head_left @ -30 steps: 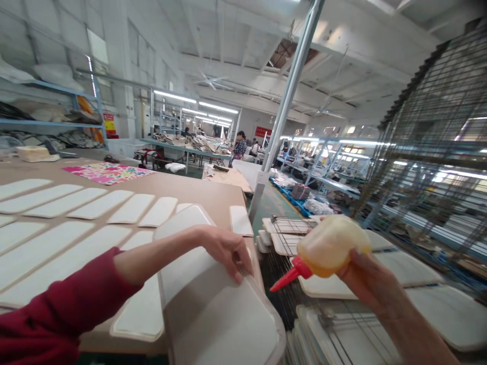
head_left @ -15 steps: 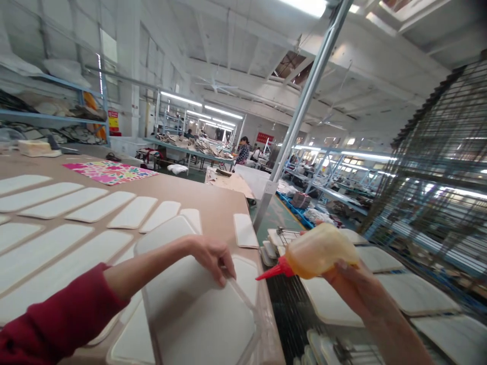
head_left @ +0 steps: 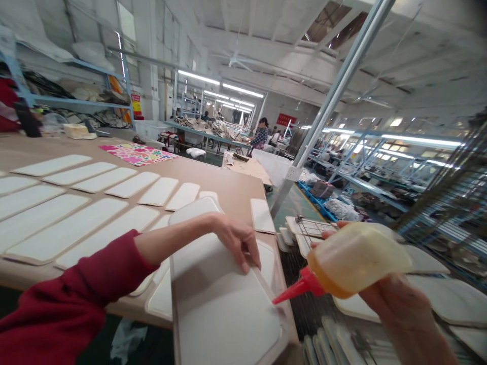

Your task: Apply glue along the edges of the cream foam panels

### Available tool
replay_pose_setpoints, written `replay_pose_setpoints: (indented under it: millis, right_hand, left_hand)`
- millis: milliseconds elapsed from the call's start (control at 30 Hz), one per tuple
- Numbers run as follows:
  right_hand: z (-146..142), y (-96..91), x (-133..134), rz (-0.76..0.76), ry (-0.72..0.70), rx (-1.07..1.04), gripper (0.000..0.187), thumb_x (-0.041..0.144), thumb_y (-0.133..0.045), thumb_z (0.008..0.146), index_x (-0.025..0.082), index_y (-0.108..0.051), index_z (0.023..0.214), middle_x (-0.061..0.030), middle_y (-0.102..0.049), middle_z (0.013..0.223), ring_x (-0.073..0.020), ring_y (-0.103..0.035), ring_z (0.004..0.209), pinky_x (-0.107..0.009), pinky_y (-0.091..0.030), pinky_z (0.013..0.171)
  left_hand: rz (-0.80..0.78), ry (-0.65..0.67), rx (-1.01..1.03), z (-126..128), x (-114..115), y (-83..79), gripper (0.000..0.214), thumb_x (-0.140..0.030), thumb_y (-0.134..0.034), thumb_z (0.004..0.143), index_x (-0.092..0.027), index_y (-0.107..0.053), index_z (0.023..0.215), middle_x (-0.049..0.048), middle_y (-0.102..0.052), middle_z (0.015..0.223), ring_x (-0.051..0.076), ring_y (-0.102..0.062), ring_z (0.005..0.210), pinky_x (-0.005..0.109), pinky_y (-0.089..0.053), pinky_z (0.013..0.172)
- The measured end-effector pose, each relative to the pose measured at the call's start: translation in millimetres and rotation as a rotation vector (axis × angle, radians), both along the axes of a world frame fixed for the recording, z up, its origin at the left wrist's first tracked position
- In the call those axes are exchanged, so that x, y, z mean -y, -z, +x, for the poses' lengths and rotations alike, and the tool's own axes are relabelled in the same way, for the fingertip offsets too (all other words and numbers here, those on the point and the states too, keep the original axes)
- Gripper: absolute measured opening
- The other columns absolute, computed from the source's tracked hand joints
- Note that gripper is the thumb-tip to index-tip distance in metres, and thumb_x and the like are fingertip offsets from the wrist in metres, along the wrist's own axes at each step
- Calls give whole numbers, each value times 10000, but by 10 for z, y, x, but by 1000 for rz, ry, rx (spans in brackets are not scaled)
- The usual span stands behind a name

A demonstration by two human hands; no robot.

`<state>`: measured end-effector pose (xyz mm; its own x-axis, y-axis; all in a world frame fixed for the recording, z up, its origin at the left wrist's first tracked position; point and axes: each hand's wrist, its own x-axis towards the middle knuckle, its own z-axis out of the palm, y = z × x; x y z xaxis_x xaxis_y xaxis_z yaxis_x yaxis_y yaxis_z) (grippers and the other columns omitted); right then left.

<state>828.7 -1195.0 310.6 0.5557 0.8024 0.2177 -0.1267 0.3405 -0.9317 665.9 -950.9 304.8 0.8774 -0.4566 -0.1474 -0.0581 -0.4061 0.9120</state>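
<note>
My left hand, in a dark red sleeve, rests with curled fingers on a large white padded panel that lies at the near right corner of the brown table and juts over its edge. My right hand grips a soft yellowish glue bottle with a red nozzle. The nozzle tip points down-left, close to the panel's right edge. Several more white panels lie in rows across the table to the left.
A wire rack with more white panels stands right of the table, below the bottle. A slanted metal post rises behind. A floral sheet lies far back on the table. Shelves line the left wall, and people work at distant tables.
My view has shifted right and down. My right hand has brought the bottle closer and lower, its nozzle now near the panel's right edge. My left hand stays on the panel.
</note>
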Motion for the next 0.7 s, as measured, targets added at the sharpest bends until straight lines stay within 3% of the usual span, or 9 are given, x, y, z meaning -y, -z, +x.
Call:
replay_pose_setpoints:
  millis: [267, 500, 700]
  right_hand:
    - [-290, -154, -2, -91, 84, -63, 735, 542, -829, 370, 308, -617, 1034, -49, -656, 988, -346, -623, 886, -474, -538, 752]
    - [-236, -120, 70, -76, 72, -116, 786, 510, -856, 331, 290, -608, 1044, -35, -658, 962, -277, -640, 832, -382, -544, 735]
    - [-212, -124, 114, -68, 79, -136, 770, 514, -861, 309, 302, -619, 1008, -28, -669, 939, -272, -644, 827, -364, -550, 711]
  left_hand:
    - [-4, -6, -52, -52, 110, -61, 365, -259, -786, 612, -74, -739, 923, -6, -658, 667, 123, -544, 621, 175, -401, 557]
    - [41, -43, -93, -59, 245, -170, 335, -232, -770, 623, -86, -742, 924, -26, -649, 659, 105, -499, 615, 165, -384, 560]
    - [31, -47, -88, -70, 296, -190, 327, -233, -760, 639, -95, -742, 936, -23, -655, 675, 104, -493, 615, 166, -384, 557]
